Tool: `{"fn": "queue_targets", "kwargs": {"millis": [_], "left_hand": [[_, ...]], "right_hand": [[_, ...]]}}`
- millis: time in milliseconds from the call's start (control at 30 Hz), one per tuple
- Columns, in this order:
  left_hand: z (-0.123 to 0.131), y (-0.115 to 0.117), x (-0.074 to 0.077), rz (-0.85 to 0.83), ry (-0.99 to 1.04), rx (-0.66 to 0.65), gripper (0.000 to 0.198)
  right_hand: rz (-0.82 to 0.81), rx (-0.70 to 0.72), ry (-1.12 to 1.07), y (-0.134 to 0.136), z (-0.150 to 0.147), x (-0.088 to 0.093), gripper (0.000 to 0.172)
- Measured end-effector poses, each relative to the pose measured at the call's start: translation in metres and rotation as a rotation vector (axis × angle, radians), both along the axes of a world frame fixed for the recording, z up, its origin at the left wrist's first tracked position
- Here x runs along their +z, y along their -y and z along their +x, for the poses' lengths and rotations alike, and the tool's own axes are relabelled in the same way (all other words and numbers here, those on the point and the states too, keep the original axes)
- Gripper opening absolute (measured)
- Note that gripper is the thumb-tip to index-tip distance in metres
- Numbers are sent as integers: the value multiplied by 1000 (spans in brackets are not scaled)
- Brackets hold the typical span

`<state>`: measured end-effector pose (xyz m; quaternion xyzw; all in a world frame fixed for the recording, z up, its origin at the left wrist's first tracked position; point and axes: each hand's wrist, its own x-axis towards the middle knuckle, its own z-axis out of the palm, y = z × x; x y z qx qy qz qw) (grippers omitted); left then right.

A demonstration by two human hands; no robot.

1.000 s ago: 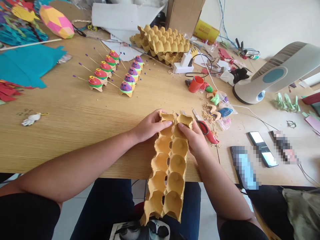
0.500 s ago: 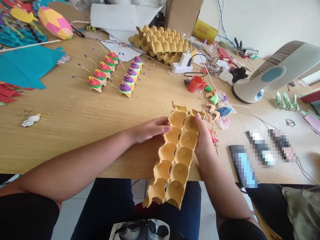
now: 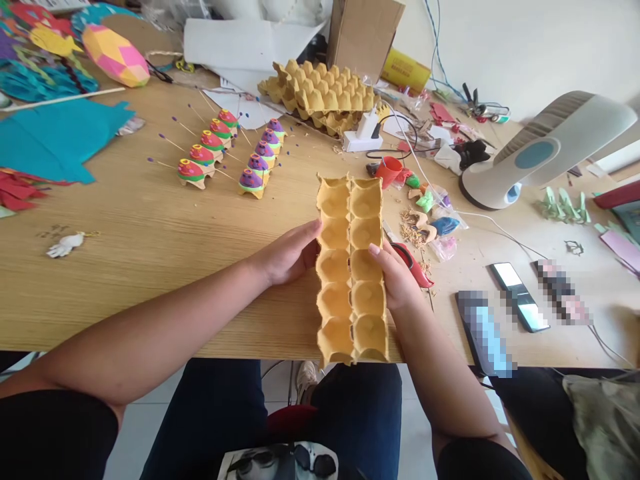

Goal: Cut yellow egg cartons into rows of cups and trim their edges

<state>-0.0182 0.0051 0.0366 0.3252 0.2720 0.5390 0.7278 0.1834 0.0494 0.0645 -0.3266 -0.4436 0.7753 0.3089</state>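
Observation:
Two yellow egg carton strips, a left strip (image 3: 334, 267) and a right strip (image 3: 369, 295), lie side by side in my hands over the table's front edge. Their hollow cups face up and their long edges meet or nearly meet. My left hand (image 3: 293, 255) grips the left strip's outer edge, thumb on the rim and the other fingers mostly hidden. From the other side my right hand (image 3: 400, 277) holds the right strip, its thumb resting on a cup. Just behind my right hand are red-handled scissors (image 3: 417, 267), partly covered.
Painted red-green carton pieces (image 3: 202, 155) and purple ones (image 3: 258, 163) with toothpicks stand in two rows. Egg trays (image 3: 330, 90) are stacked behind. A red cup (image 3: 389, 171), clay bags (image 3: 445, 225), a white fan or lamp-like device (image 3: 530, 160) and phones (image 3: 519, 297) occupy the right.
The strips have moved up and away from my lap and turned from slanted to nearly straight. The gap between them has narrowed. The scissors show more now.

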Motion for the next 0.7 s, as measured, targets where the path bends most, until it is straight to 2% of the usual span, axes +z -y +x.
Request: {"fn": "queue_targets", "kwargs": {"millis": [133, 333, 567, 700], "left_hand": [[-2, 0, -1, -30, 32, -59, 53], [-6, -3, 0, -69, -30, -66, 44], [-7, -3, -4, -91, -112, 84, 47], [-8, -4, -7, -81, -174, 162, 42]], "right_hand": [[41, -47, 8, -3, 0, -1, 59], [109, -103, -36, -6, -2, -7, 61], [85, -46, -70, -12, 0, -11, 48], [138, -98, -70, -11, -1, -9, 50]]}}
